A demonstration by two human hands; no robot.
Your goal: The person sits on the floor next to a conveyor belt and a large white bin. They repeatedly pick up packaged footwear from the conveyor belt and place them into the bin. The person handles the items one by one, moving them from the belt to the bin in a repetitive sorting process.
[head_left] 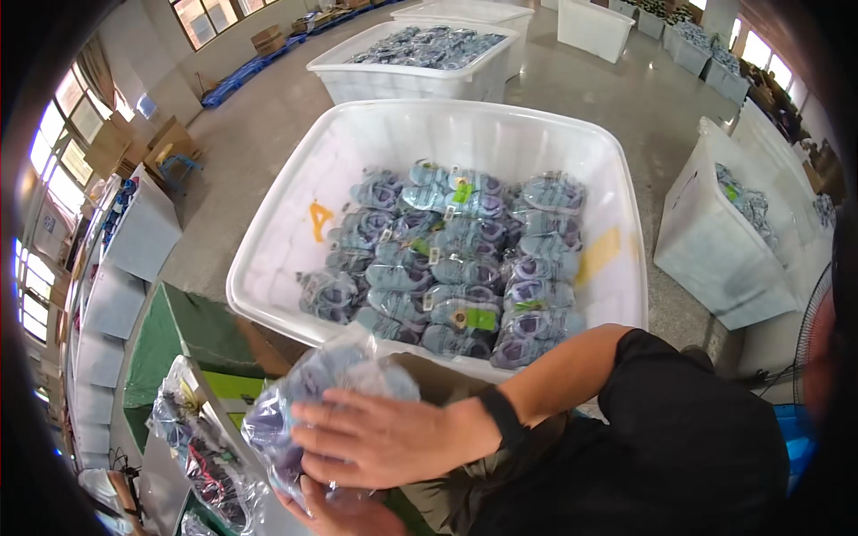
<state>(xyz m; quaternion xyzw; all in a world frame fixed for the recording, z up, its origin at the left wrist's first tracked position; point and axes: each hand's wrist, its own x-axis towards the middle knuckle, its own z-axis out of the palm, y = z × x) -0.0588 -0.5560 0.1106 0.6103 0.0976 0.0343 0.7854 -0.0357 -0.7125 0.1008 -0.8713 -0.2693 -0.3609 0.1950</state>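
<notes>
A clear plastic bag with a pair of blue-grey and purple shoes point(326, 371) is at the lower left, held between my hands. My right hand point(380, 438), with a black band at the wrist, lies over the bag's near side, its fingers curved across it. Low at the bottom edge, my left hand point(335, 514) grips the bag from beneath; most of its fingers are hidden. Beyond stands a large white tub point(295, 214), where several bagged pairs of similar shoes point(465, 241) lie packed in rows.
Left of my hands are a green box point(192, 339) and more bagged shoes point(210, 473). Another white tub point(411, 76) full of shoes stands behind. White bins point(724, 241) line the right side and more bins point(138, 241) the left. A fan point(818, 339) is at the right edge.
</notes>
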